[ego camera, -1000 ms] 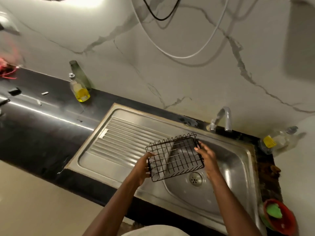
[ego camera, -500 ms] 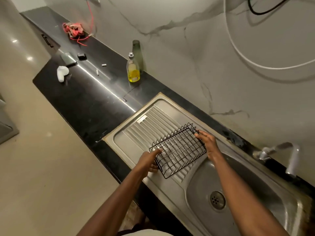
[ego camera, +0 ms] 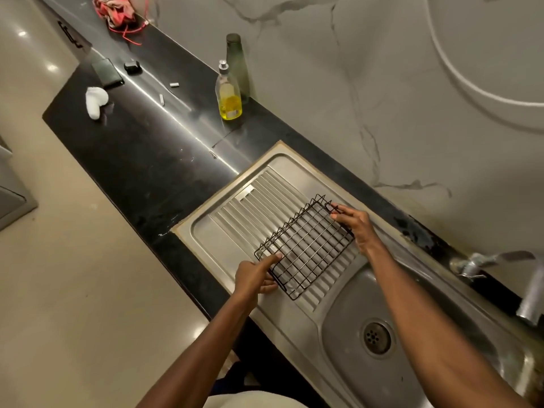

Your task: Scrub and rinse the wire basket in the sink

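A black wire basket (ego camera: 306,245) lies over the ribbed drainboard (ego camera: 235,219) of the steel sink, left of the basin (ego camera: 347,325). My left hand (ego camera: 256,276) grips its near left end, index finger stretched along the rim. My right hand (ego camera: 354,223) holds its far right end with the fingers on the wire. The drain (ego camera: 376,338) sits in the basin, nothing lying on it. The tap (ego camera: 500,269) stands at the right edge, and no water runs from it.
A bottle of yellow liquid soap (ego camera: 229,95) and a dark green bottle (ego camera: 238,64) stand by the wall on the black counter (ego camera: 141,160). Farther left lie a white cloth (ego camera: 95,101), a phone (ego camera: 106,72), a small black case (ego camera: 132,67) and red cords (ego camera: 120,13).
The basket has moved left with both hands, from above the basin to over the drainboard. My view has swung left, showing more counter.
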The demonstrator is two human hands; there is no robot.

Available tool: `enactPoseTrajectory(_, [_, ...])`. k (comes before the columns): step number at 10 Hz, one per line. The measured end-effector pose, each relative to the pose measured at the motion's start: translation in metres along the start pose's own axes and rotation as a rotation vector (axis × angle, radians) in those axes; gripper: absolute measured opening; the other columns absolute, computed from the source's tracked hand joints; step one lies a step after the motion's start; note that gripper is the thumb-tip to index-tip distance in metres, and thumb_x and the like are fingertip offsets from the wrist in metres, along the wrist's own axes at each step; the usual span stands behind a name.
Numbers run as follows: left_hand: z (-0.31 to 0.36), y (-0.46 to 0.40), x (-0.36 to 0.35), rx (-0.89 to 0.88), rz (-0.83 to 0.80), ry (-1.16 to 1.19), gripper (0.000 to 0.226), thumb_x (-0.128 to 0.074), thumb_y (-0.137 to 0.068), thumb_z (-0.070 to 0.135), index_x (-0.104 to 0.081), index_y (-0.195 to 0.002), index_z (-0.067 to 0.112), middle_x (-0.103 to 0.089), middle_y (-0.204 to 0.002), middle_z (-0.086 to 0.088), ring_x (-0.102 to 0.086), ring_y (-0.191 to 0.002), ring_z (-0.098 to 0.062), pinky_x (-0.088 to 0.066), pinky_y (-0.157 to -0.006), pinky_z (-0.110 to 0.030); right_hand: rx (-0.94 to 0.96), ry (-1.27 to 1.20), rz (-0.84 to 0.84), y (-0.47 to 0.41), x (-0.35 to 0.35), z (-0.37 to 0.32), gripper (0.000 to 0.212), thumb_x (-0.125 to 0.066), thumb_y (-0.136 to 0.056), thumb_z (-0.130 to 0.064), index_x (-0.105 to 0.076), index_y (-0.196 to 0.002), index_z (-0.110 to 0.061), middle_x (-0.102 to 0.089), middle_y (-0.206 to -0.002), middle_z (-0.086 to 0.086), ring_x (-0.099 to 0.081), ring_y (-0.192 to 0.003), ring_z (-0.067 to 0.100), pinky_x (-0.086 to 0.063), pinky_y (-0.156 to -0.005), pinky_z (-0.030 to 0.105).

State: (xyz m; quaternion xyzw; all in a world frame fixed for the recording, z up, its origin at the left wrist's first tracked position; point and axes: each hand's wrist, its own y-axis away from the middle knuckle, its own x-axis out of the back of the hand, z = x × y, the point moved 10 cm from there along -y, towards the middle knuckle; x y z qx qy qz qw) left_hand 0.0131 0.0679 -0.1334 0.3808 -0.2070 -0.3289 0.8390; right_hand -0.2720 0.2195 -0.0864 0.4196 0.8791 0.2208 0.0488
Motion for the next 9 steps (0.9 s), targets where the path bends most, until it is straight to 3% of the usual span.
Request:
enactPoseTrajectory(1, [0.0,-0.003,0.003,-0.007,0.03,0.018,0.06,-0.092,-0.072,0.047,-0.07,-0.093,-0.004,-0.073,-0.091,-0.027,-0.078,-0.072,-0.035,-0.059,-0.054,-0.028,0.017,-0.01,-0.023,-0.011,-0.002,0.001,0.066,-0.087,-0.062,-0.042,-0.071,-0.125,-0.026,-0.069,-0.13,-0.001,-0.059,-0.128,0.018,-0.036,-0.117,0.05])
enactPoseTrajectory(4, [0.0,-0.001,0.007,0.04,0.032,0.072,0.06,-0.093,-0.071,0.043,-0.069,-0.096,-0.006,-0.071,-0.095,-0.027,-0.078,-0.077,-0.037,-0.067,-0.073,-0.043,0.031,-0.024,-0.029,-0.022,-0.01,0.0,0.063,-0.087,-0.062,-0.041,-0.072,-0.122,-0.027,-0.07,-0.127,-0.002,-0.059,-0.128,0.017,-0.035,-0.118,0.049])
enactPoseTrajectory(6, [0.001,0.006,0.009,0.055,0.032,0.091,0.071,-0.092,-0.072,0.045,-0.066,-0.107,-0.011,-0.071,-0.097,-0.027,-0.078,-0.077,-0.035,-0.066,-0.076,-0.047,0.016,0.032,-0.015,-0.022,-0.011,0.001,0.055,-0.085,-0.07,-0.038,-0.072,-0.121,-0.023,-0.072,-0.123,0.0,-0.062,-0.123,0.017,-0.043,-0.11,0.039])
enactPoseTrajectory(7, [0.003,0.02,0.007,0.046,0.072,0.102,0.074,-0.081,-0.08,0.059,-0.065,-0.11,-0.007,-0.073,-0.097,-0.025,-0.078,-0.079,-0.034,-0.067,-0.075,-0.046,0.024,0.062,0.151,-0.011,0.002,-0.006,0.034,-0.069,-0.091,-0.042,-0.073,-0.111,-0.015,-0.073,-0.11,0.001,-0.065,-0.115,0.02,-0.049,-0.094,0.026])
enactPoseTrajectory(8, [0.002,0.032,0.003,0.022,0.097,0.081,0.072,-0.064,-0.09,0.068,-0.065,-0.105,-0.002,-0.074,-0.093,-0.024,-0.078,-0.076,-0.035,-0.067,-0.072,-0.047,0.021,0.111,0.317,0.007,0.017,-0.005,0.043,-0.054,-0.099,-0.048,-0.071,-0.103,-0.008,-0.071,-0.102,0.008,-0.065,-0.101,0.024,-0.049,-0.084,0.03])
enactPoseTrajectory(9, [-0.005,0.047,-0.01,-0.017,0.084,0.092,0.071,-0.04,-0.104,0.062,-0.067,-0.098,-0.004,-0.075,-0.089,-0.024,-0.077,-0.078,-0.038,-0.066,-0.073,-0.049,0.085,0.21,0.493,0.047,0.033,-0.001,0.036,-0.046,-0.103,-0.047,-0.065,-0.092,-0.019,-0.062,-0.084,-0.001,-0.056,-0.082,0.018,-0.044,-0.072,0.032])
